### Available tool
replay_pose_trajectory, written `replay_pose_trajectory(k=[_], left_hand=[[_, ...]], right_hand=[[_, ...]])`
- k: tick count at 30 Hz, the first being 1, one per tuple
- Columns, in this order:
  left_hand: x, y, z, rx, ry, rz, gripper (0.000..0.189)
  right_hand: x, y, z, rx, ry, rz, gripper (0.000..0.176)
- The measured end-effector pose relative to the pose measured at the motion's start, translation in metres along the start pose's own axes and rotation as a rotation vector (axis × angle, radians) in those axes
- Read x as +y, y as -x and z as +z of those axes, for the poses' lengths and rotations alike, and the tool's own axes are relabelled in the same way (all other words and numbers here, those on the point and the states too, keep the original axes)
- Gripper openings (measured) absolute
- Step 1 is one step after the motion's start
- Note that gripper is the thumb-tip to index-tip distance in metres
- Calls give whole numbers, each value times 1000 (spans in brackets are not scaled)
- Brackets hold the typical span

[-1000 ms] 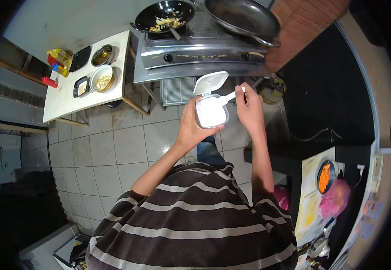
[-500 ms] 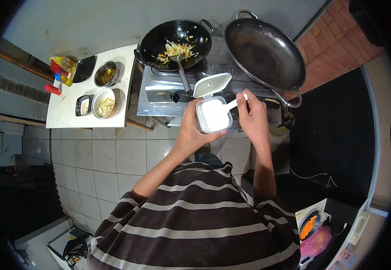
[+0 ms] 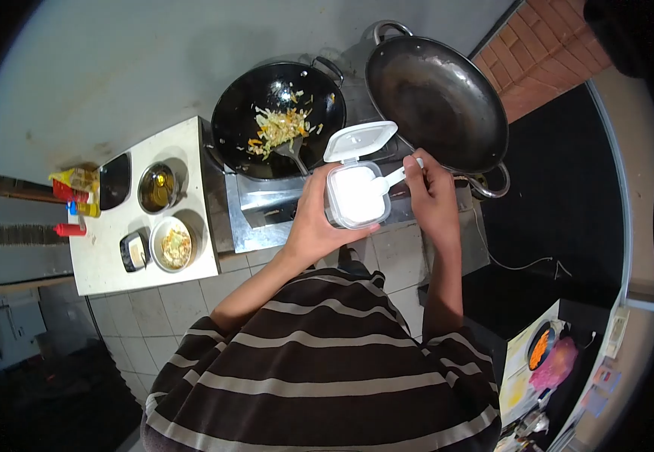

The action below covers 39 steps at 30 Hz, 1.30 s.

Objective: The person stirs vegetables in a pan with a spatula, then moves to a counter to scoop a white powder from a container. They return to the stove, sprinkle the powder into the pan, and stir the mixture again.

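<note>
My left hand is wrapped round a clear square container of white powder, its white lid flipped open on the far side. Between the fingers of my right hand is the handle of a small white spoon, whose bowl sits at the powder. Behind the container, a black wok on the stove holds chopped vegetables. A metal spatula rests in that wok, its handle partly hidden by my left hand and the container.
A large empty wok stands at the right of the stove. On the white table at left are a bowl of food, a metal bowl of oil, a small black dish and bottles.
The view has shifted and turned, so the table and the vegetable wok appear lower and further left. Both hands keep their holds, with the spoon still at the powder.
</note>
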<state>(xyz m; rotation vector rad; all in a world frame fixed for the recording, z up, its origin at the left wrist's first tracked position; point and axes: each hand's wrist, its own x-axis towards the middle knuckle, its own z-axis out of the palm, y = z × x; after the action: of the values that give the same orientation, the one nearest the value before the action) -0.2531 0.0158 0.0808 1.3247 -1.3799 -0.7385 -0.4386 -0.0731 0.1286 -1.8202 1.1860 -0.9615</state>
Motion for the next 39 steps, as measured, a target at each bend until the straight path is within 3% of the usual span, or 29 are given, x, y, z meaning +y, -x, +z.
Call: replay_pose_trajectory(k=[9, 21, 23, 27, 30, 39], left_hand=[[-24, -28, -38, -12, -5, 45, 98], [-31, -37, -58, 48, -45, 28, 100], [-31, -35, -59, 55, -34, 15, 100], [-29, -37, -60, 85, -39, 2, 100], [-28, -36, -60, 97, -44, -1, 99], [-31, -28, -55, 133, -59, -20, 100]], right_hand=[[-24, -36, 32, -3, 80, 39, 28], [-17, -55, 53, -52, -129, -52, 29], [-43, -48, 54, 35, 101, -53, 24], [-52, -42, 64, 53, 167, -109, 21], [-45, -42, 71, 20, 157, -189, 22], [-39, -36, 73, -88, 49, -117, 26]])
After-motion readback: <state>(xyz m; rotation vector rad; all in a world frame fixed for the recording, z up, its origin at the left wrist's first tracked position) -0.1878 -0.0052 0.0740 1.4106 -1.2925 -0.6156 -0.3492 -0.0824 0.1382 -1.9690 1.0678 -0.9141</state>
